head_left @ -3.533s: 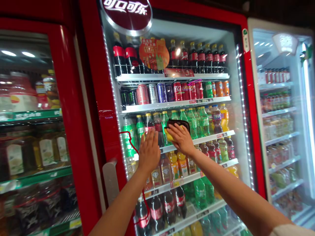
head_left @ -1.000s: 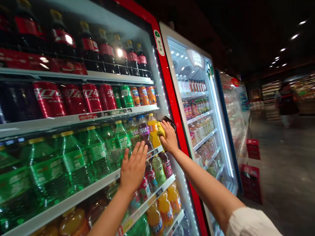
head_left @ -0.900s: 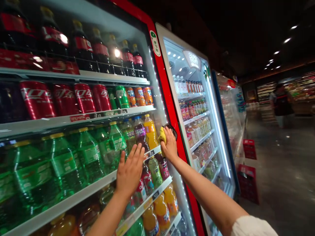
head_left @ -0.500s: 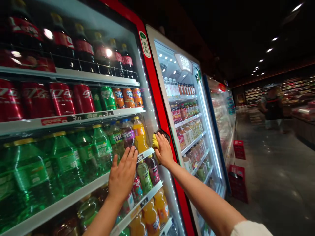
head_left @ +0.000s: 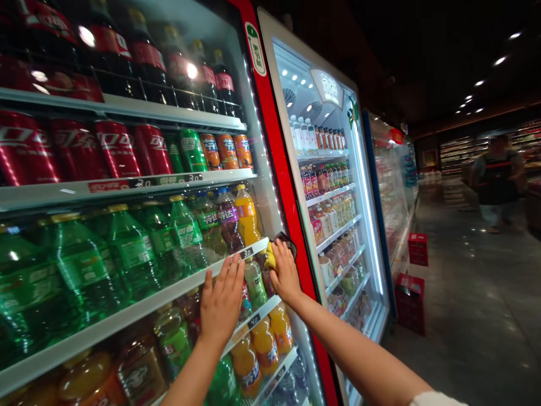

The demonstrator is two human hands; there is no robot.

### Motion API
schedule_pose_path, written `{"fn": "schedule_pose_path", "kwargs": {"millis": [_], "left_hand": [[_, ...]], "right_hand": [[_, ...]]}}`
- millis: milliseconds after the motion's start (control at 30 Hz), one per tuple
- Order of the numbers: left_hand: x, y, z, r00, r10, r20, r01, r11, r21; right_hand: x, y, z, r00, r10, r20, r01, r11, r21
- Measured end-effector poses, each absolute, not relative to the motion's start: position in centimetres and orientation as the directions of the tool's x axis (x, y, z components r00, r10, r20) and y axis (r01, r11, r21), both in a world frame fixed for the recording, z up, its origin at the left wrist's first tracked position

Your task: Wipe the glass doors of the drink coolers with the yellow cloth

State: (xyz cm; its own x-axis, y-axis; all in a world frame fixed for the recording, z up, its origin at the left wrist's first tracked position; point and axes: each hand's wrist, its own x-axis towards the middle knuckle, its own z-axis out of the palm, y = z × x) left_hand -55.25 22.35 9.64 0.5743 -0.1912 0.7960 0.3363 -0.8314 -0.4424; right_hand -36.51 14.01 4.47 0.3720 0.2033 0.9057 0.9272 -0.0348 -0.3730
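Yellow cloth (head_left: 270, 257) bunched under closed fingers of right hand (head_left: 286, 273), just left of red frame (head_left: 291, 197); left hand (head_left: 220, 304) farther from it, fingers slightly spread, palm toward glass (head_left: 265, 206).

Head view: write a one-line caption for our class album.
Left hand spread at a drinks cooler's glass door, right hand holding a yellow cloth near its red frame.

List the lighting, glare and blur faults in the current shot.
Head view: round glare spots fall over the cola bottles; head view: the background person is blurred; head view: the light tube glows harshly against a dark ceiling; head view: the nearest red cans look stretched at the edge; head view: left hand and right hand are fairly clear.
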Motion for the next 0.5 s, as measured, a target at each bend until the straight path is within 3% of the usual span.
{"fn": "schedule_pose_path", "kwargs": {"millis": [133, 267, 433, 500], "left_hand": [[-55.8, 22.3, 9.1, 0.589, -0.187, 0.786, 0.341, -0.824, -0.451], [-55.6, 22.2, 9.4, 0.547, -0.193, 0.815, 0.344, -0.835, -0.428], [-56.4, 22.2, 7.9, 0.556, -0.186, 0.810, 0.325, -0.848, -0.418], [-57.3, 22.4, 7.1, 0.569, -0.174, 0.804, 0.346, -0.836, -0.426]], "right_hand": [[-37.3, 14.7, 6.0, 0.220, 0.279, 0.935, 0.969, 0.044, -0.241], [-34.4, 13.9, 10.6, 0.257, 0.252, 0.933, 0.963, 0.018, -0.270], [-34.8, 13.3, 4.3, 0.424, 0.182, 0.887, 0.905, -0.066, -0.420], [-36.0, 13.4, 1.5, 0.385, 0.226, 0.895, 0.922, -0.064, -0.381]]}}
